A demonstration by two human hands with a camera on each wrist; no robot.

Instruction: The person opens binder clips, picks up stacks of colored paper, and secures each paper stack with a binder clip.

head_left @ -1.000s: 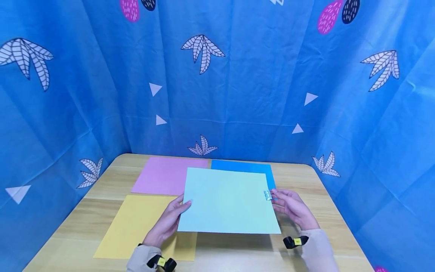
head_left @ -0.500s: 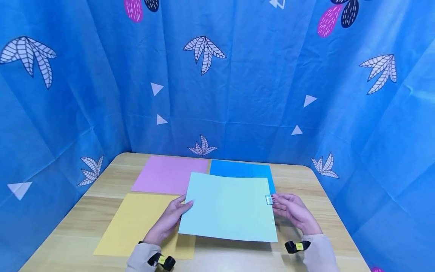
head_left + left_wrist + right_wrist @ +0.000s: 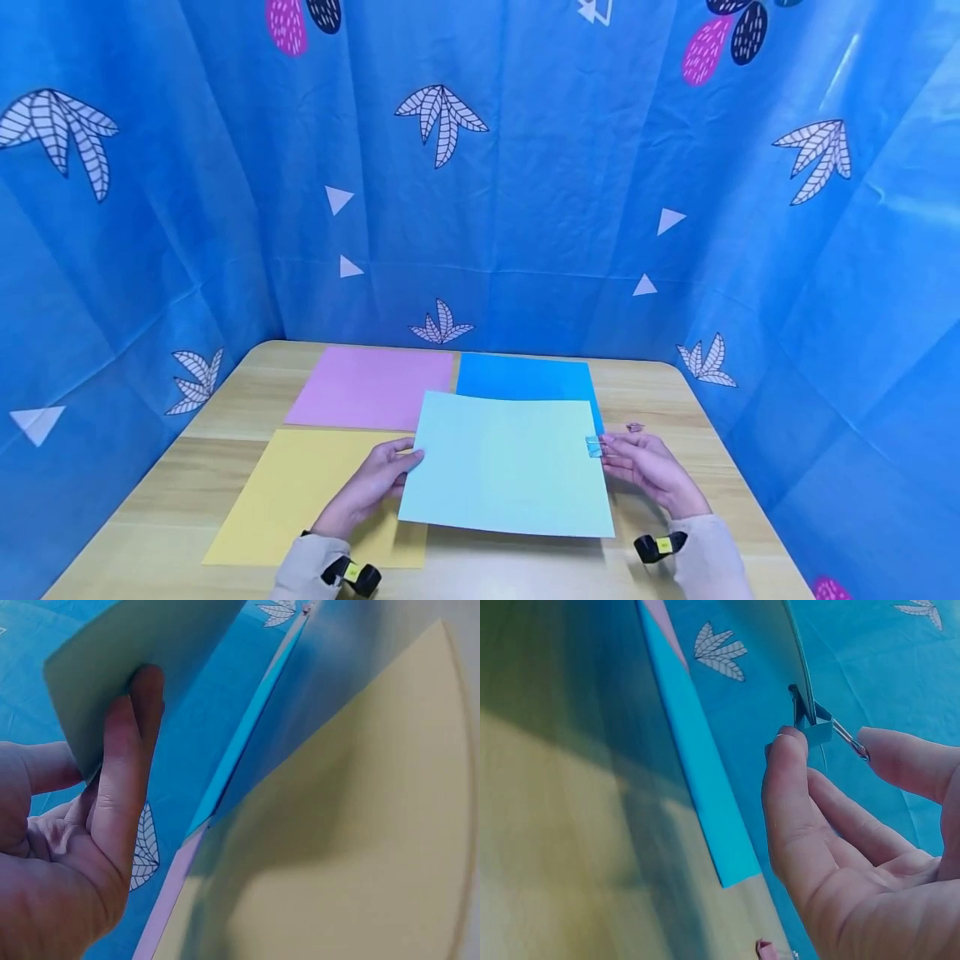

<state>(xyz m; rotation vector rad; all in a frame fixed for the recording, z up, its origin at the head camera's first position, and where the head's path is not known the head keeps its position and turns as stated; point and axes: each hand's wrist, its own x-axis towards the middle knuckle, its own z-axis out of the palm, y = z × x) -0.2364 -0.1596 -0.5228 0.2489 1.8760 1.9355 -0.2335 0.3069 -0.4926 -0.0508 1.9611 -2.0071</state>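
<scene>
Saw the yellow sheet (image 3: 288,500) left of the green sheet (image 3: 510,467), with the pink sheet (image 3: 367,387) behind and left. Found the left hand (image 3: 372,486) at the green sheet's left edge, pinching with thumb on top and fingers beneath, holding that sheet above the table (image 3: 540,575). Noted the blue sheet (image 3: 525,379) behind; at the right edge, the teal clip (image 3: 593,447); right of that edge, seemingly a red clip (image 3: 634,427), then the right hand (image 3: 656,473), gripping the teal clip between thumb and index finger. Judged a slip possible from too shallow a bite or an outward tug; feared creasing from inward pressure.
</scene>
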